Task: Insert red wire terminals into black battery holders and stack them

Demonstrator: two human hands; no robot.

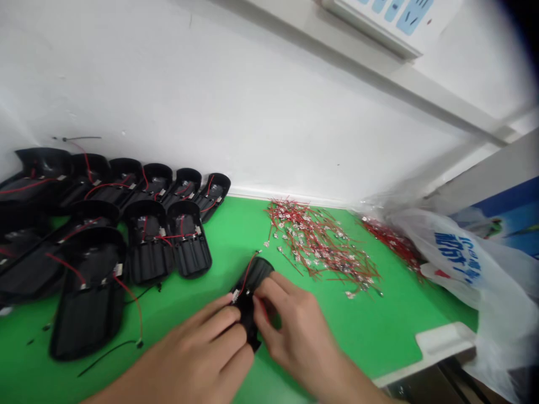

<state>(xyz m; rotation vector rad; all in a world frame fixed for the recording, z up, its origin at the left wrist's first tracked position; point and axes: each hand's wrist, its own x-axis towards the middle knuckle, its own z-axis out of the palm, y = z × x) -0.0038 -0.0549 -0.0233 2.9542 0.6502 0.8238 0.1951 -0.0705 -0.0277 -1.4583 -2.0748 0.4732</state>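
Shell rows: black shells (90, 303) crowd your left, back ones along the white wall (252, 112); a red wire and black lead (107, 356) trail from the nearest shell towards your left forearm.
Left gap: a strip of bare green table (223, 241) lies between the rows and your work; it narrows towards your left hand.
Left hand: your left hand (210, 348) grasps the lower left side of the held shell (252, 275), fingertips near a white connector (235, 294).
Held shell: tilted, between your hands, near the front; its upper end points away from you.
Right hand: your right hand (290, 314) grasps its right side; red wire shows at thumb and fingers, pinched or not, you cannot tell.
Wire pile: red wires (320, 241) spread beyond your right hand; bare green lies from there to the pale front edge (400, 373).
Right edge: a second red bunch (393, 244) lies beside the plastic bag (475, 269), which overhangs the table's right side.
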